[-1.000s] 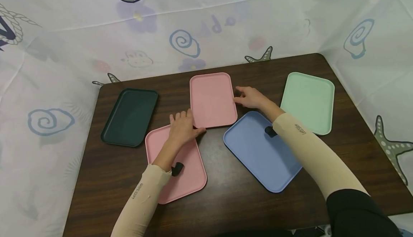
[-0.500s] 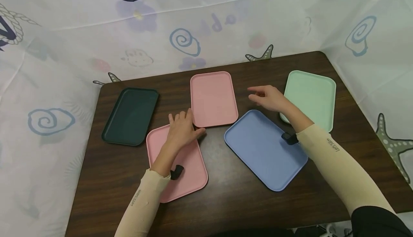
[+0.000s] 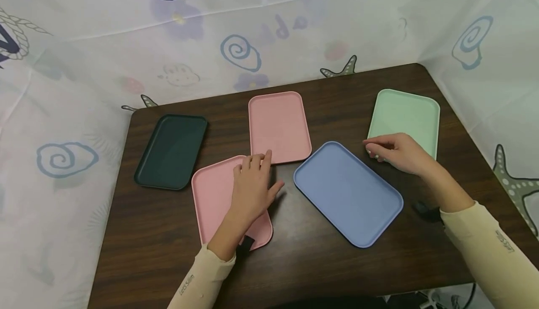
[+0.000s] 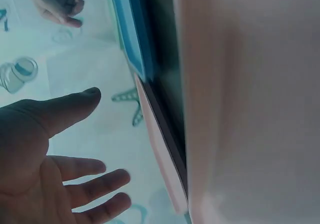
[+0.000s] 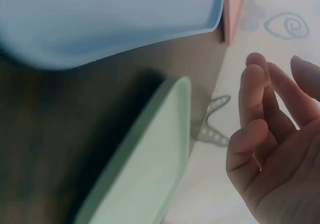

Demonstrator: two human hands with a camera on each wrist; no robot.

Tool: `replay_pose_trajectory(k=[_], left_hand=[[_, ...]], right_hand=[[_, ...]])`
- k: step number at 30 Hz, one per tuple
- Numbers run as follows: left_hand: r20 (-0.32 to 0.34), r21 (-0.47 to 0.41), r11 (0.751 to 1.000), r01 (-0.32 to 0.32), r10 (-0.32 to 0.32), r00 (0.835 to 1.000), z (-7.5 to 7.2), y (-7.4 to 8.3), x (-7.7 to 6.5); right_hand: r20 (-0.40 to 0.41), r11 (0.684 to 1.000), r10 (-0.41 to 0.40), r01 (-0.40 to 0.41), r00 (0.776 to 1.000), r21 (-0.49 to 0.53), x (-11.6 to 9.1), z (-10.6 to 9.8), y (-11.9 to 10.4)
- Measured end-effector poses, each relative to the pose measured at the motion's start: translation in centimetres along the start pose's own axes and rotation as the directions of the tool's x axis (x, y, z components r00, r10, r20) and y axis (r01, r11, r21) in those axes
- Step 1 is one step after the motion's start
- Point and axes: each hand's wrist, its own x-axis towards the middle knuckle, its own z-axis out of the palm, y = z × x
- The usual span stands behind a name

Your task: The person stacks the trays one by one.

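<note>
My left hand (image 3: 251, 185) hovers over the near pink tray (image 3: 212, 199), its fingers spread and relaxed. In the left wrist view nothing lies between those fingers and thumb. Just beyond the fingertips is the far pink tray (image 3: 279, 124). Over on the right, my right hand (image 3: 403, 154) is raised beside the near left edge of the light green tray (image 3: 405, 111), covering part of it. Its fingers are loosely curled and hold nothing, as the right wrist view confirms. A blue tray (image 3: 347, 197) lies at an angle between the two hands.
A dark green tray (image 3: 170, 152) lies at the left of the brown wooden table (image 3: 320, 271). Behind the table hangs a white printed cloth (image 3: 294, 0). A black wrist-worn device (image 3: 425, 211) sits under the right wrist.
My right hand has moved from the far pink tray's right edge towards the light green tray. The left hand has lifted and shifted slightly right. The trays have kept their places.
</note>
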Motion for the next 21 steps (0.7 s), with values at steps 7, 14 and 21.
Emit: replay_pose_trajectory(k=[7,14,21], left_hand=[[0.074,0.026,0.999,-0.039,0.036,0.997,0.9,3.5,-1.2],[0.155,-0.028,0.999,-0.016,0.020,0.988,2.4,6.2,-1.9],[0.127,-0.058,0.997,0.059,-0.052,0.991,3.3,6.5,-1.1]], right_hand=[[0.018,0.987,0.120,-0.117,0.993,-0.114,-4.3,0.0,2.1],[0.047,0.962,0.225,-0.214,0.973,-0.172,-7.6,0.6,3.9],[0.043,0.952,0.244,-0.231,0.969,-0.201,-9.1,1.7,5.2]])
